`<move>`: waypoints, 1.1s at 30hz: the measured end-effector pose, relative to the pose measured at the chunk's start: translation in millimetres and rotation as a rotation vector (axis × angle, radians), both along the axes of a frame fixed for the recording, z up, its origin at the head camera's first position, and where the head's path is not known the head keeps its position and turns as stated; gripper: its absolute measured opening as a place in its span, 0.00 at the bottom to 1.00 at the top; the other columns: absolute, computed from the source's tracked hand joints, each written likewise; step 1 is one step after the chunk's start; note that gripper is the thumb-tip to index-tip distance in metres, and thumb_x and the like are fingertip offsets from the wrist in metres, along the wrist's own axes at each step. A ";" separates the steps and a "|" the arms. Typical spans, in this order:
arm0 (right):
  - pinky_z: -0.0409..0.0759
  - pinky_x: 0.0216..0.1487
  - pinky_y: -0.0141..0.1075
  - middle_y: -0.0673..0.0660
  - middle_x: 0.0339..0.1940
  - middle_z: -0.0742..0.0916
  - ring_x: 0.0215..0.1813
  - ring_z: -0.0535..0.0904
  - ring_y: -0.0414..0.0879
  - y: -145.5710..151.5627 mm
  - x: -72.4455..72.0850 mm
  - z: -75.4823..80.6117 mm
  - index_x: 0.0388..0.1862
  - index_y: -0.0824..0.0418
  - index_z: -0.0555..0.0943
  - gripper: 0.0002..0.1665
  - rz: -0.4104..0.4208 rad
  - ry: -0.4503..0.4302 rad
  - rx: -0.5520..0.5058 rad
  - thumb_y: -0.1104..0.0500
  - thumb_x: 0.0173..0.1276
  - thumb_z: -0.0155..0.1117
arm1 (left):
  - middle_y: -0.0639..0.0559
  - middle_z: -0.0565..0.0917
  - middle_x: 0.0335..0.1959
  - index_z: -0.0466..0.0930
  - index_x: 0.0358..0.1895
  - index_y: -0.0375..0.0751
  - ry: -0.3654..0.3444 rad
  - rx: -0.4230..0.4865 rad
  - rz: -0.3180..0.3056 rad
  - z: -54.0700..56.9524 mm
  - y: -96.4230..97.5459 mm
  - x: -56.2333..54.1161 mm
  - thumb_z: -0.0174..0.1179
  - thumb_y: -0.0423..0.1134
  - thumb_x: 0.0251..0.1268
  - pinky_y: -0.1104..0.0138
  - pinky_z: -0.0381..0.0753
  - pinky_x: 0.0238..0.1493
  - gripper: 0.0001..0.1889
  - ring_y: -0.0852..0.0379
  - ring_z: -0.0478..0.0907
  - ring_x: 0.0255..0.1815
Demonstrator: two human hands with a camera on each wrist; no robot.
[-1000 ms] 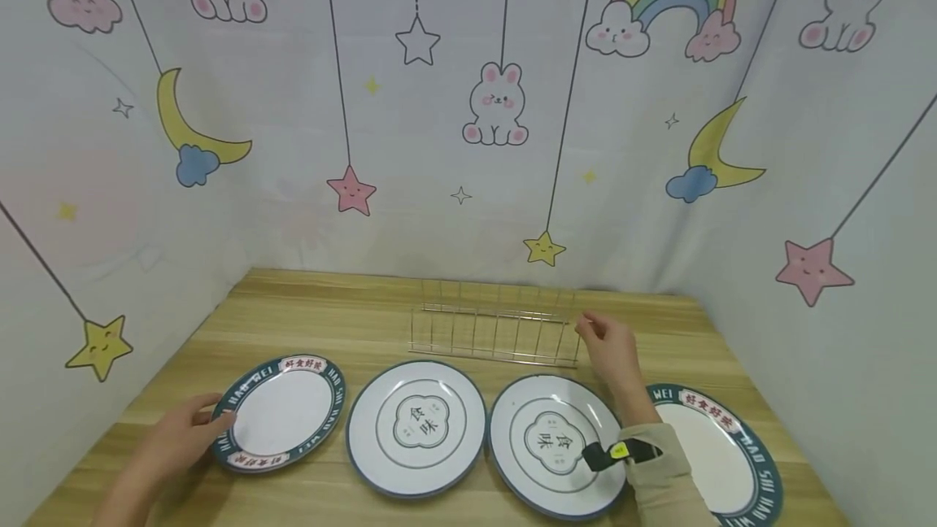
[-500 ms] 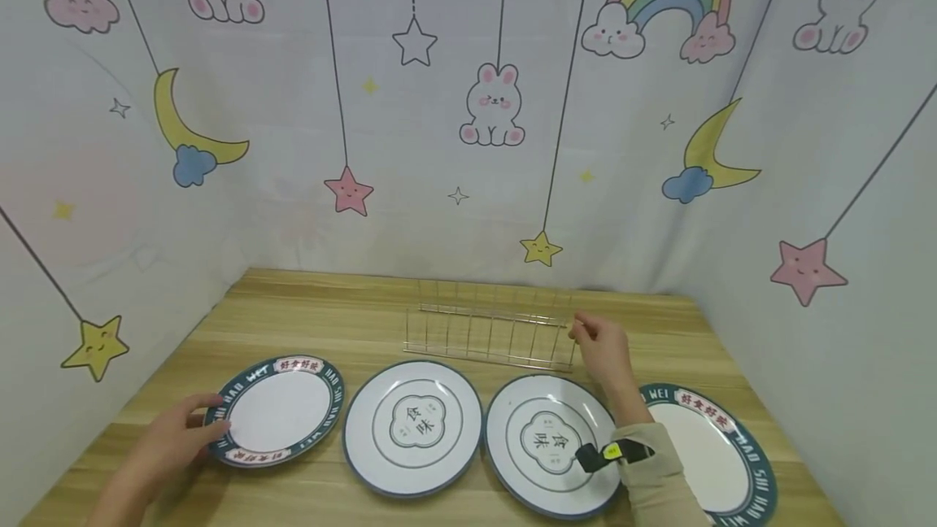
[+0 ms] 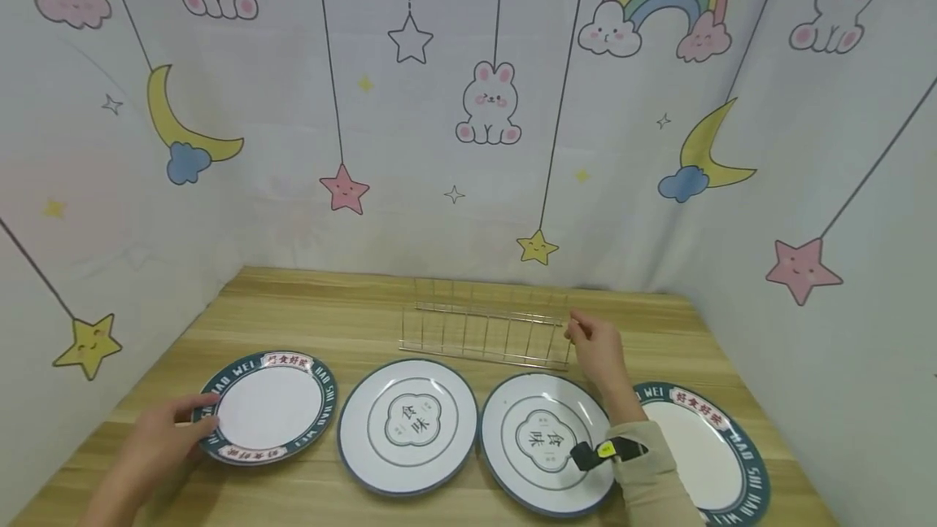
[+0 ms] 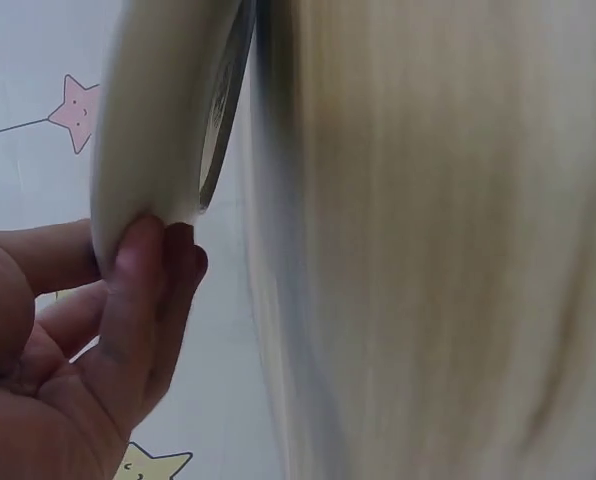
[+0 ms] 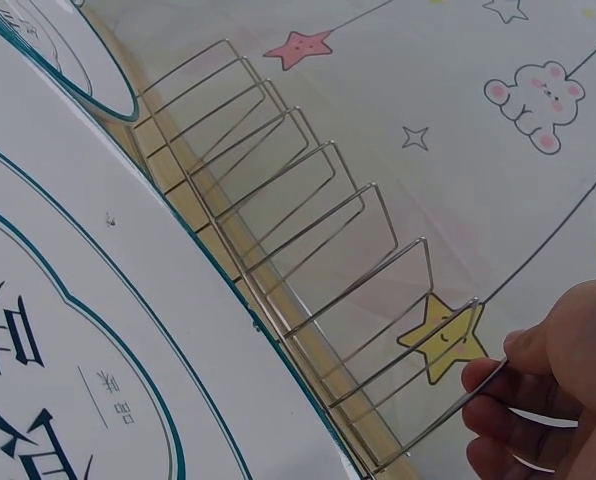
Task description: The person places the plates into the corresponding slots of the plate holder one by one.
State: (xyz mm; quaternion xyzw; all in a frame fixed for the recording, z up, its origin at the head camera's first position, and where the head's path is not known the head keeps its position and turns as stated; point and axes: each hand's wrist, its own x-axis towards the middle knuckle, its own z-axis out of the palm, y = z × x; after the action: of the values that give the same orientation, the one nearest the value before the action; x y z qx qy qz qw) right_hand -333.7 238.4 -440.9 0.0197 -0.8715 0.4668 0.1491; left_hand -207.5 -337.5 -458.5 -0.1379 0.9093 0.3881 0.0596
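My left hand (image 3: pixel 157 433) grips the left rim of an oval plate (image 3: pixel 271 413) with a white middle and a green lettered border. In the left wrist view the thumb and fingers pinch the edge of this plate (image 4: pixel 158 110), which stands apart from the wooden tabletop. Farther back is a silver wire dish rack (image 3: pixel 483 359) with nothing in its slots. My right hand (image 3: pixel 596 352) pinches its right end; in the right wrist view, thumb and index finger close on the last wire hoop of the rack (image 5: pixel 356 287).
Two round white plates with blue rims, one left (image 3: pixel 381 466) and one right (image 3: pixel 512 474), lie in front of the rack. Another oval green-bordered plate (image 3: pixel 706 458) lies at the right, partly behind my right sleeve (image 3: pixel 651 470). A printed cloth backdrop (image 3: pixel 410 120) surrounds the table (image 3: pixel 300 307).
The held oval plate has shifted slightly left along with my left hand, and its tilt has changed a little. The head view has turned slightly right. My right hand stays at the rack's end.
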 end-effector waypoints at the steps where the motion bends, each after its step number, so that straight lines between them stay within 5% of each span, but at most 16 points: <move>1: 0.79 0.43 0.36 0.63 0.39 0.87 0.45 0.82 0.54 -0.4 0.3 0.4 0.65 0.70 0.75 0.21 -0.001 0.001 0.004 0.63 0.77 0.53 | 0.21 0.67 0.58 0.67 0.68 0.27 0.013 -0.001 0.014 1.8 0.2 0.3 0.60 0.41 0.70 0.61 0.82 0.38 0.29 0.34 0.69 0.50; 10: 0.73 0.27 0.28 0.64 0.41 0.87 0.42 0.80 0.58 -0.5 1.7 3.0 0.65 0.69 0.74 0.21 -0.011 -0.011 0.011 0.63 0.78 0.52 | 0.21 0.71 0.58 0.69 0.66 0.28 0.173 0.105 0.220 19.1 15.7 5.4 0.59 0.33 0.70 0.67 0.85 0.30 0.24 0.58 0.81 0.32; 21: 0.71 0.23 0.27 0.64 0.39 0.87 0.37 0.79 0.56 -2.0 3.0 1.9 0.65 0.70 0.75 0.20 -0.007 -0.011 0.006 0.64 0.78 0.52 | 0.27 0.69 0.63 0.69 0.68 0.33 0.297 0.211 0.280 44.8 30.2 13.3 0.57 0.40 0.73 0.68 0.86 0.34 0.25 0.65 0.84 0.29; 33: 0.72 0.24 0.27 0.63 0.39 0.87 0.37 0.79 0.56 -1.0 2.8 -0.8 0.64 0.69 0.75 0.20 -0.001 0.001 0.009 0.65 0.77 0.53 | 0.30 0.70 0.65 0.69 0.69 0.36 0.462 0.348 0.333 70.4 59.3 -3.9 0.59 0.41 0.72 0.72 0.84 0.36 0.26 0.78 0.79 0.32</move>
State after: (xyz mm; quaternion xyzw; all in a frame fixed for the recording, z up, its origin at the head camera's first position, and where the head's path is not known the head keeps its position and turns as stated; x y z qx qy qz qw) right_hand -330.9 237.4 -441.7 0.0203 -0.8735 0.4629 0.1494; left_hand -211.4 -278.2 -388.1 -0.1808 0.7838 0.5630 -0.1898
